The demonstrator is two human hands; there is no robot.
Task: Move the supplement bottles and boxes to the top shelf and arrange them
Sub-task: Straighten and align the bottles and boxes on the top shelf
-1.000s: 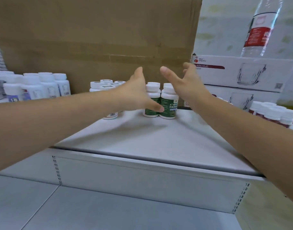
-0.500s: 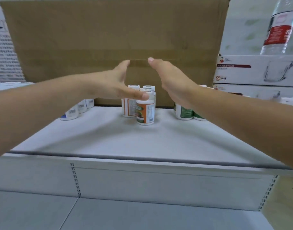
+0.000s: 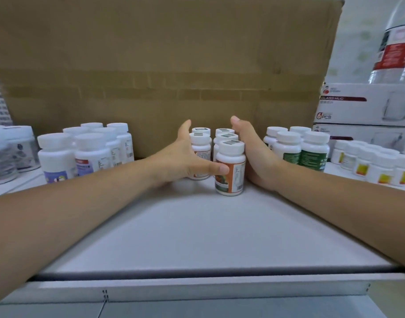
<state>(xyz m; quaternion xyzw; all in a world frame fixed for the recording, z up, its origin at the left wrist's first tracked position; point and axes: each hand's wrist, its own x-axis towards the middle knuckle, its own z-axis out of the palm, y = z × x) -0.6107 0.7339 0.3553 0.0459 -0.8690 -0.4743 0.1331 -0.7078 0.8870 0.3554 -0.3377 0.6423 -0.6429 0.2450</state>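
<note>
A brown cardboard box (image 3: 164, 65) with a dull taped seam fills the view at 12 o'clock, standing at the back of the flat, matte white shelf (image 3: 208, 237), which has a metal lip at 6 o'clock. At 2 o'clock are stacked glossy white mug boxes (image 3: 367, 104) with a clear plastic water bottle (image 3: 394, 42) upright on top. The left hand (image 3: 185, 159) lies flat with straight fingers along the 9 o'clock side of a cluster of orange-label bottles (image 3: 226, 145), its thumb reaching across to touch the front bottle (image 3: 230, 168). The right hand (image 3: 254, 154), fingers straight and pressed together, lies against the cluster's 3 o'clock side. These five small round plastic bottles stand mid-shelf in front of the box, long axis vertical, white caps up; the front one's label faces 6 o'clock. Green-label bottles (image 3: 311, 148) stand upright just beyond the right hand at 3 o'clock, yellow-label bottles (image 3: 378, 166) farther that way. Purple-label bottles (image 3: 56, 157) stand upright at 9 o'clock.
</note>
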